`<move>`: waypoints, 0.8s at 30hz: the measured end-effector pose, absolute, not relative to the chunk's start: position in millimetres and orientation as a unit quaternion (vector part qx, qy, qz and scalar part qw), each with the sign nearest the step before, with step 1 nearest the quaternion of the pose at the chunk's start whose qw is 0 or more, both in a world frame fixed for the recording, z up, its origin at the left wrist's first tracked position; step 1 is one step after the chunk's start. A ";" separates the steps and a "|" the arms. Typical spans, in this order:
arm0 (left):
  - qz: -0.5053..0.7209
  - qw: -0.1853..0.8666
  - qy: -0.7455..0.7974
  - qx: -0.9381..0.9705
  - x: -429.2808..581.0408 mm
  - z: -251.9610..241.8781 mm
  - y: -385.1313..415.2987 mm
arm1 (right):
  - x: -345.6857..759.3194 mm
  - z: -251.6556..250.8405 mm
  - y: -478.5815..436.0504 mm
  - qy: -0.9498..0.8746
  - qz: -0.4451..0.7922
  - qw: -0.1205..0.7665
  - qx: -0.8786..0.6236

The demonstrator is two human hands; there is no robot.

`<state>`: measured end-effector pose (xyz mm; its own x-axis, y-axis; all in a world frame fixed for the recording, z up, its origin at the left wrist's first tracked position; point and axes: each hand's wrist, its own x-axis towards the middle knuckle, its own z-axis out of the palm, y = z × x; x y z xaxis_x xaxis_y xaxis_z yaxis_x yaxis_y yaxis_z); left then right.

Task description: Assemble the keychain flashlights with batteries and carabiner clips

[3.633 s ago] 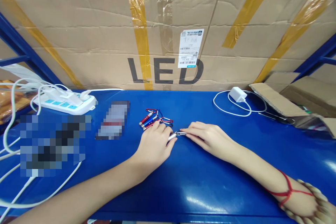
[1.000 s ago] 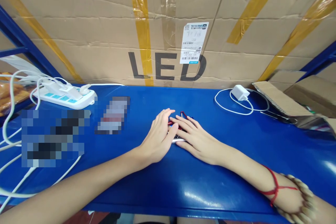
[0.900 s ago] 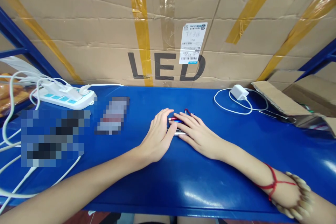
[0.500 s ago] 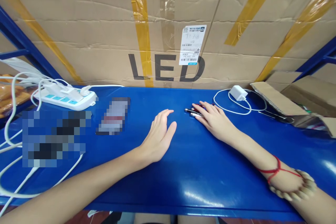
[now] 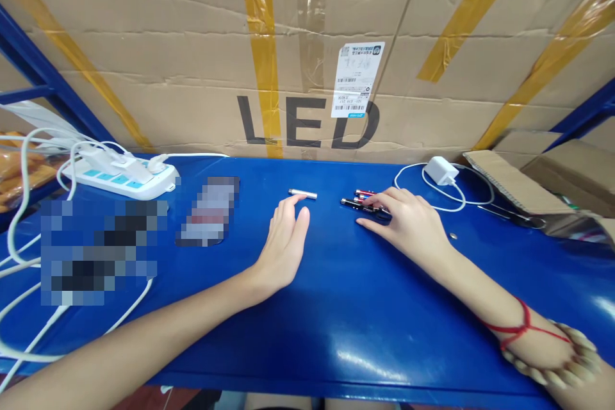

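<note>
My left hand lies flat on the blue table with its fingers stretched out. A single silver mini flashlight lies just beyond its fingertips, apart from them. My right hand rests on the table to the right, fingers spread over a small cluster of red, blue and black mini flashlights. Its fingertips touch the cluster and partly hide it. Neither hand grips anything.
A white power strip with plugs and white cables sits at the back left. A white charger with a looped cable lies at the back right, beside cardboard pieces. A large cardboard box marked LED walls off the back.
My right hand slid the flashlight cluster to the right, away from my left hand. One silver flashlight now lies alone in front of my left fingertips. My left hand stayed roughly in place.
</note>
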<state>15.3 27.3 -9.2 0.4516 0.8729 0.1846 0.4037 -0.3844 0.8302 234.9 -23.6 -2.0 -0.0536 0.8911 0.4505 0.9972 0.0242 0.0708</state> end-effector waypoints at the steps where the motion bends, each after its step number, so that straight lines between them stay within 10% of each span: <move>1: 0.312 0.355 0.418 0.776 15.6 -9.5 28.5 | 236.3 -0.2 -23.8 -0.698 -0.183 0.139 -0.678; 11: 0.184 0.108 0.372 0.903 14.0 -20.2 63.4 | 249.0 30.7 -38.9 -0.622 -0.015 0.057 -0.781; 24: 0.198 0.075 0.315 0.925 17.0 -13.4 66.0 | 300.3 42.7 -55.7 -0.476 0.048 -0.042 -0.877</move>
<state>17.0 66.0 -13.4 0.7229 0.6125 0.3196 0.5527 -0.7903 0.2644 300.3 -55.7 42.7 0.5428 0.8307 -0.1237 0.8388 -0.5437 0.0287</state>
